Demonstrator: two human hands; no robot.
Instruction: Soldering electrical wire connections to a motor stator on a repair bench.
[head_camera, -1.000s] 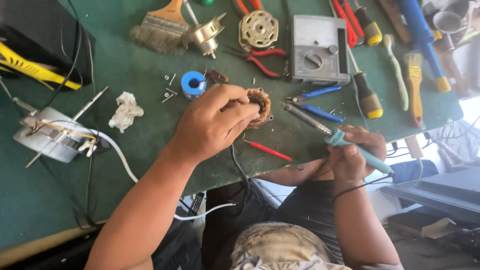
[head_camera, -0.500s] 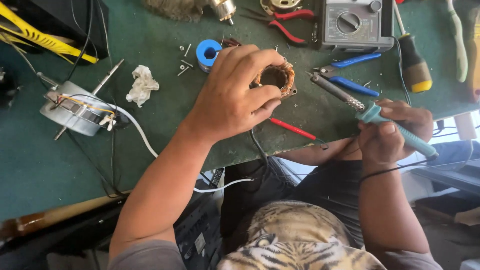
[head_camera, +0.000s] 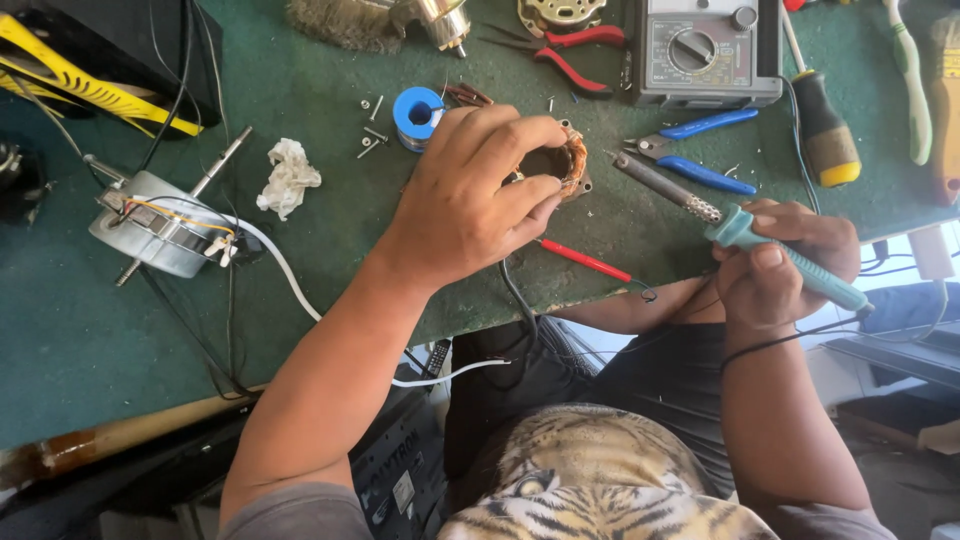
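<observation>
Left hand clamped on motor coil, right hand gripping soldering iron. Better to steady coil on table, bringing tip in slowly.

Bright daylight, soft shadows, sharp focus

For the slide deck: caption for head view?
Left hand grips copper-wound coil; right hand holds soldering iron.

Repair workshop: multimeter, pliers, soldering iron.
</observation>
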